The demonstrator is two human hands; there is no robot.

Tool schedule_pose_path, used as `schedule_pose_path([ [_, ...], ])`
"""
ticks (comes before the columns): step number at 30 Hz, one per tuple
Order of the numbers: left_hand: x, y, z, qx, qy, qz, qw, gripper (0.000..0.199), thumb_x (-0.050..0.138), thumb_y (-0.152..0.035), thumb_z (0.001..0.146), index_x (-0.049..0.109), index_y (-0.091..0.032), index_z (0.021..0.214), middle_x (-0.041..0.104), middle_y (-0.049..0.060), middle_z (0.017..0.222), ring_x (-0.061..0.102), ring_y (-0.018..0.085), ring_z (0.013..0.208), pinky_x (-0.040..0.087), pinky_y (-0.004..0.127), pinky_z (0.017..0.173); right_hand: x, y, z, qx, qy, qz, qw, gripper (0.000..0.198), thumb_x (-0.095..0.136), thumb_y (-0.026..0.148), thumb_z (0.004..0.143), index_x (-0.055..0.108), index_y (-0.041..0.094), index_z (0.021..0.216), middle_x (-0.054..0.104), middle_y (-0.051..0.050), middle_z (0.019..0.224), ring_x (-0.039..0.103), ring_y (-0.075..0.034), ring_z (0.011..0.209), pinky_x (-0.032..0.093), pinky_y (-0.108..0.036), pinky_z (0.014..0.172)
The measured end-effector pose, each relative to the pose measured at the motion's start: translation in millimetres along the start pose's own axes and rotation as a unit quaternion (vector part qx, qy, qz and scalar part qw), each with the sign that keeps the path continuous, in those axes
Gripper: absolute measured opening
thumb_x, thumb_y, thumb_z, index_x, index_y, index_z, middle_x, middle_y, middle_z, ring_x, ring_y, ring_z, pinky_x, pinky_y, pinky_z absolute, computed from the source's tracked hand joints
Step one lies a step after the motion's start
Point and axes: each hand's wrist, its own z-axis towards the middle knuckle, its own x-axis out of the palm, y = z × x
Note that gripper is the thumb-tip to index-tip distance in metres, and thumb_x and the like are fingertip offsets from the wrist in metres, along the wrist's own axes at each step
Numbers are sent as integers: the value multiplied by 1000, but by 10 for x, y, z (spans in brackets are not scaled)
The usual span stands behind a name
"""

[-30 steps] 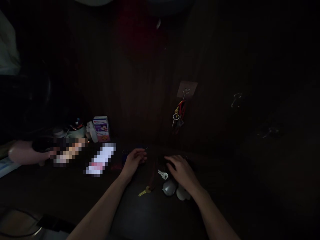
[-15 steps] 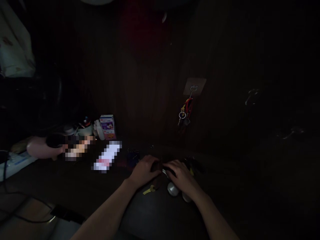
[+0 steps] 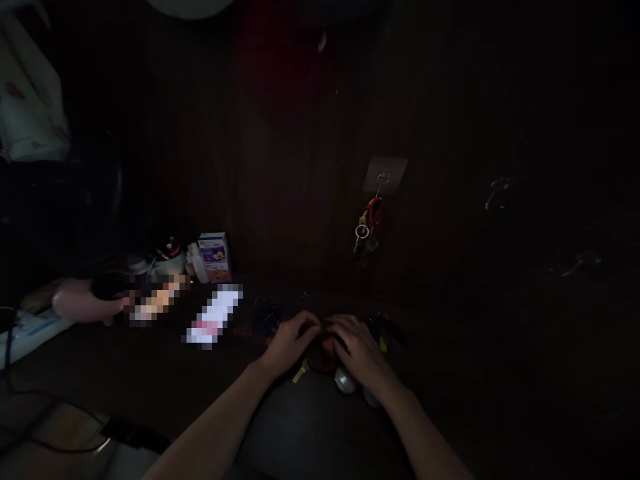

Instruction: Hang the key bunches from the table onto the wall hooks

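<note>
My left hand (image 3: 294, 339) and my right hand (image 3: 356, 343) meet over the tabletop, fingers curled into pinches. Between them is a dark, reddish-brown keychain (image 3: 327, 357); its exact shape is lost in the dimness. A brass-coloured key (image 3: 301, 371) hangs down below my left fingers. Close under my right wrist lies a round, silvery thing (image 3: 345, 380), with a second pale one (image 3: 371, 398) partly behind the wrist. Right of my right hand is a dark bunch (image 3: 393, 330) with a yellow bit. Left of my left hand sits a small dark-blue item (image 3: 265, 317).
A lit phone (image 3: 215, 317) lies to the left. Behind it stand small boxes (image 3: 215, 257) and a pink rounded object (image 3: 85, 300). Keys (image 3: 367, 227) hang from a wall hook (image 3: 384, 177). Black cables (image 3: 55, 447) run at lower left.
The brass key has swung from slanting to a steeper angle. My hands stay together, fingers shifting slightly, and more of the reddish-brown piece shows. The view has moved a little.
</note>
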Motion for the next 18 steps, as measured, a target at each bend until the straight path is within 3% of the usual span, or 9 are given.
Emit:
schedule_pose_path([
  [6, 90, 21, 7, -85, 40, -224, 970, 20, 50, -40, 86, 51, -20, 88, 65, -1, 66, 64, 15, 64, 46, 24, 60, -59, 3, 14, 63, -101, 77, 990, 18, 42, 27, 90, 58, 24, 98, 64, -6, 101, 58, -21, 98, 45, -38, 86],
  [9, 94, -4, 23, -81, 7, -287, 954, 24, 57, -42, 82, 50, -20, 86, 65, -2, 68, 64, 13, 62, 46, 24, 62, -81, 3, 17, 117, -155, 119, 974, 23, 43, 34, 89, 57, 23, 103, 64, -6, 105, 58, -21, 100, 45, -36, 86],
  [12, 68, -42, 33, -73, -25, -323, 943, 24, 62, -39, 79, 50, -20, 86, 65, -1, 76, 65, 13, 68, 47, 24, 66, -91, 28, 20, 162, -137, 150, 966, 27, 42, 41, 89, 60, 23, 98, 66, -5, 98, 61, -21, 92, 47, -34, 81],
  [15, 48, -81, 29, -54, -20, -336, 940, 21, 64, -36, 79, 52, -19, 84, 65, 2, 89, 64, 15, 82, 47, 26, 72, -64, 62, 34, 164, -84, 171, 968, 27, 47, 45, 87, 63, 26, 99, 67, -3, 96, 62, -21, 93, 46, -34, 82],
  [18, 45, -119, 18, -26, -7, -321, 947, 18, 64, -33, 79, 55, -19, 81, 63, 3, 97, 59, 17, 92, 46, 27, 79, -23, 79, 58, 156, -76, 182, 968, 26, 49, 43, 85, 64, 27, 101, 67, -3, 100, 61, -21, 96, 46, -33, 83],
])
